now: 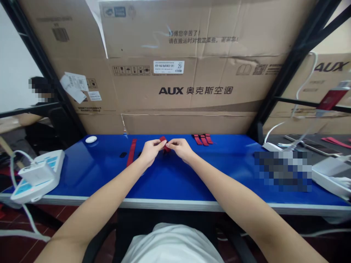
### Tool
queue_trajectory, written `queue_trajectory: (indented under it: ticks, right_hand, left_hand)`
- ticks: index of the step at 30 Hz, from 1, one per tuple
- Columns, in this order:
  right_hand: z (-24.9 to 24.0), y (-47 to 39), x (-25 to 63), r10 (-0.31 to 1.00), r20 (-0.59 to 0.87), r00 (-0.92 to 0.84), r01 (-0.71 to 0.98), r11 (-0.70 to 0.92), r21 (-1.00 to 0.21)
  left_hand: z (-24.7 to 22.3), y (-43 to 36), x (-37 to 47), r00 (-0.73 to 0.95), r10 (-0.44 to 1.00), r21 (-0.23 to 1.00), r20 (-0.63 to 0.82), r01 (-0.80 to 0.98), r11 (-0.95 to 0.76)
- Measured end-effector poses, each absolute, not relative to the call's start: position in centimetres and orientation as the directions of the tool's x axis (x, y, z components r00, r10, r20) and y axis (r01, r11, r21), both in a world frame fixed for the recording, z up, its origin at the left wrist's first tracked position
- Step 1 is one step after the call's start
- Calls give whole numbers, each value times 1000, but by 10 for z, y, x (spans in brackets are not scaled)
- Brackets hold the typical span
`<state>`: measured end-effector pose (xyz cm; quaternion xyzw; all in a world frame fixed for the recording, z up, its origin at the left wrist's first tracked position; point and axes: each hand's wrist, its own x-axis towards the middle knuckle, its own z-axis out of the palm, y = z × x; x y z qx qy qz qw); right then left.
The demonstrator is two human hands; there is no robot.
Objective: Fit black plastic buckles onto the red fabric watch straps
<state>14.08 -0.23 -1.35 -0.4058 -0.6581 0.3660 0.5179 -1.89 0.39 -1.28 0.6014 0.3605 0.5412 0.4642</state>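
Above the blue tabletop, my left hand and my right hand meet with fingertips pinched. Between them is a short piece of red webbing strap, partly covered by my fingers. A dark bit shows at the right fingertips, too small to make out. Left of my hands a longer red strap lies flat. Beside it rests a small black piece, perhaps plastic. Several red strap pieces with black parts lie at the back, right of my hands.
A white power strip with a plugged-in charger stands at the left edge. A round white disc sits at the back left. Cardboard walls off the back. On the right are cables and another power strip. A person sits beyond the left frame.
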Motion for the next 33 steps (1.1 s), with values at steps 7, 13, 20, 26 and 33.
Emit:
queue_trajectory:
  ticks: [7,13,20,26,33]
  right_hand:
    - [-12,-5,139,913,361,-191,205,397,-895]
    - [-14,-1,141,925,348,-155,245,377,-893]
    - [-15,-1,139,940,317,-129,174,336,-926]
    - [-14,-4,139,948,299,-106,140,312,-940]
    - [-15,-3,140,958,277,-81,133,286,-949]
  left_hand:
    - [-13,7,-20,76,944,945,321,-93,-314]
    - [-14,4,-19,94,939,944,330,-8,-330]
    - [-14,2,-19,133,936,945,327,-35,-325]
    - [-9,0,-22,152,934,942,323,47,-333]
    - [-8,-1,-21,165,949,963,268,-18,-269]
